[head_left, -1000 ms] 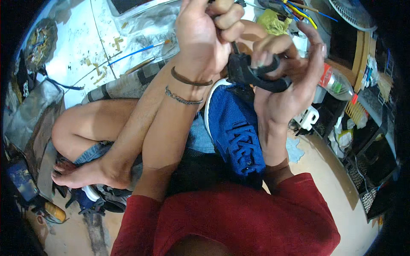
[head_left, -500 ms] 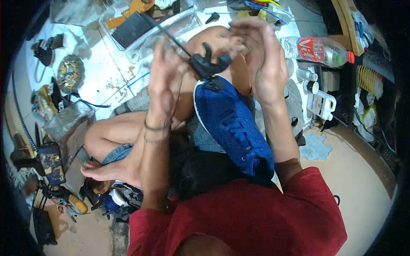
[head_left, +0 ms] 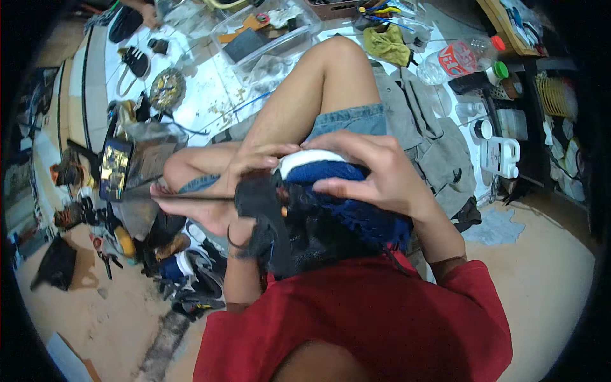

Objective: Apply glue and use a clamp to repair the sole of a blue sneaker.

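A blue shoe (head_left: 324,172) with a white sole edge lies tilted over my lap. A black bar clamp (head_left: 261,210) sits against it, its long bar pointing left and an orange bit showing near its head. My left hand (head_left: 254,162) reaches round from behind the clamp, its fingertips on the shoe's white edge; the clamp hides much of the palm. My right hand (head_left: 382,178) grips the shoe, thumb on the blue upper, fingers over the sole edge.
A plastic tub (head_left: 245,44), a bottle (head_left: 439,63), white jug (head_left: 499,159) and dark shelving (head_left: 560,146) surround me. Tools, footwear and a phone (head_left: 114,169) clutter the left. Another person's hand (head_left: 146,13) shows at top left.
Both hands have come lower and closed round the shoe, which has swung sideways and tipped. The clamp has turned, its bar now horizontal, and sits closer to my body.
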The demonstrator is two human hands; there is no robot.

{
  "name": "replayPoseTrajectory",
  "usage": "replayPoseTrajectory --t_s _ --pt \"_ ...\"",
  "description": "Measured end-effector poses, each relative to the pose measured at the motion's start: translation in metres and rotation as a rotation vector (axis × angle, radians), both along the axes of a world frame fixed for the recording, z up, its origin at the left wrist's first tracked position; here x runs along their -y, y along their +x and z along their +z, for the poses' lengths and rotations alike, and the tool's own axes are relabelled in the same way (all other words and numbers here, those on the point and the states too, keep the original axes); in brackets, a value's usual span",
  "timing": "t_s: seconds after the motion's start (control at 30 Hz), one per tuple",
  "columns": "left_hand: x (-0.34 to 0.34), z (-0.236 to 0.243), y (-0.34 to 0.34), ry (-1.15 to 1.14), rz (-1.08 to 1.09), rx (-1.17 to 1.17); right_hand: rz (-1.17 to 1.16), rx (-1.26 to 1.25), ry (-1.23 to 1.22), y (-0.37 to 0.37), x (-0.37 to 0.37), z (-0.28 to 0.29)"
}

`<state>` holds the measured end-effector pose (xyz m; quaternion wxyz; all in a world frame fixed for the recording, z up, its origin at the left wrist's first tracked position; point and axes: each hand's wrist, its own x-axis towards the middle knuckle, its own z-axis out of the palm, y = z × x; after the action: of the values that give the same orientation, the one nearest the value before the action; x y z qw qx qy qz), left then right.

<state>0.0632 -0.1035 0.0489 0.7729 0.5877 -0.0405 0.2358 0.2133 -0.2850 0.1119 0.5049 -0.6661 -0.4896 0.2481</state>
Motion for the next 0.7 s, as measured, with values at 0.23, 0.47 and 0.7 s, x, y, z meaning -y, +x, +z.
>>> replayPoseTrajectory --t_s 0.23,0.47,0.7 --pt "-0.006 0.021 -0.062 0.577 0.137 -0.097 0.089 0.053 0.184 -0.029 -0.010 0.022" --pt "0.020 0.039 -0.058 0.897 0.389 -0.122 0.116 0.103 0.222 -0.038 -0.017 0.016" --pt "0.055 0.035 -0.045 0.627 0.631 0.072 0.098 0.013 0.254 -0.046 -0.020 0.013"
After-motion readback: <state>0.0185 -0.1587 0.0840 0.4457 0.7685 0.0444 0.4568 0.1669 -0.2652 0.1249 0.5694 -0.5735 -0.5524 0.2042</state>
